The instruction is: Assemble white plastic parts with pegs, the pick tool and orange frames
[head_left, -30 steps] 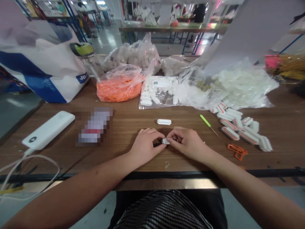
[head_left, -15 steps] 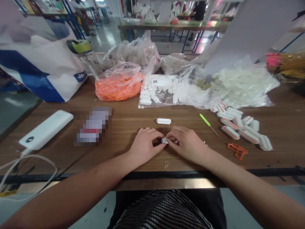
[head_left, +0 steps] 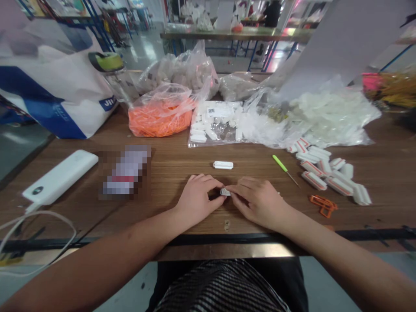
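Low over the wooden table, my left hand [head_left: 199, 198] pinches a small white plastic piece [head_left: 224, 192] by its left end, between thumb and forefinger. My right hand [head_left: 260, 200] comes in from the other side, its forefinger and thumb closed at the piece's right end, which they partly hide. Just beyond the hands lies a white rectangular plastic part [head_left: 223, 165]. To the right rests a thin tool with a bright green handle [head_left: 279, 163] and a metal shaft, with orange plastic frames [head_left: 323, 205] nearer the edge.
Several white parts with orange strips [head_left: 339, 185] lie in a pile at the right. Clear bags of orange pieces [head_left: 160, 119] and white pieces [head_left: 216, 128] line the back. A white power bank [head_left: 61, 177] with a cable and a pixelated object [head_left: 125, 173] are on the left.
My right hand has shifted slightly to the right, its fingers straighter and flatter over the small piece. The left hand stays in place holding it.
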{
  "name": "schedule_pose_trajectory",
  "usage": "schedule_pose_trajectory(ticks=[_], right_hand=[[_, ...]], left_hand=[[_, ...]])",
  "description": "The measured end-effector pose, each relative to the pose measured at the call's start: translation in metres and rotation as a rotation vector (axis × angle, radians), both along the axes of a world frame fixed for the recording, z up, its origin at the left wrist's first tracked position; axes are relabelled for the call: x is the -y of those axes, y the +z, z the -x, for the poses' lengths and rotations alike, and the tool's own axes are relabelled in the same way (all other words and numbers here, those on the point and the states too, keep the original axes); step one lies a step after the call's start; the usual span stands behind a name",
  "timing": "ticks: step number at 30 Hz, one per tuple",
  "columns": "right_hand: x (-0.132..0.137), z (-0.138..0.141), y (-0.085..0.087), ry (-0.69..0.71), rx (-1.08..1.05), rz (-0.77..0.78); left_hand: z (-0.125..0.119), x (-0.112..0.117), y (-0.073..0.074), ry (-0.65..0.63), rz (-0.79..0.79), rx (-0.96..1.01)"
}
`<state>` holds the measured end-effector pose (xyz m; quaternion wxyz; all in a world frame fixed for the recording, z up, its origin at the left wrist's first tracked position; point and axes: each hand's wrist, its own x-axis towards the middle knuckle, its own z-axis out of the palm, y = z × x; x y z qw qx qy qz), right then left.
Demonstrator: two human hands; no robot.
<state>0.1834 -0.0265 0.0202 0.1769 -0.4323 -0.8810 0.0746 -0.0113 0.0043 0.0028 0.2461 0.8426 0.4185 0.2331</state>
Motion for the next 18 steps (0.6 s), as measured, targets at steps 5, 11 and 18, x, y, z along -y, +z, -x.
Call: schedule_pose_trajectory(ticks=[5, 11, 18], right_hand=[[0.003, 0.007, -0.005, -0.011, 0.062, -0.021], [-0.003, -0.003, 0.014, -0.102, -0.086, 0.129], [-0.008, -0.091, 0.031, -0.44, 0.054, 0.386]], left_hand=[[0.001, 0.0, -0.002, -0.011, -0.001, -0.001], [0.002, -0.001, 0.001, -0.012, 0.008, -0.013], [0.002, -0.001, 0.002, 0.009, 0.005, -0.028]])
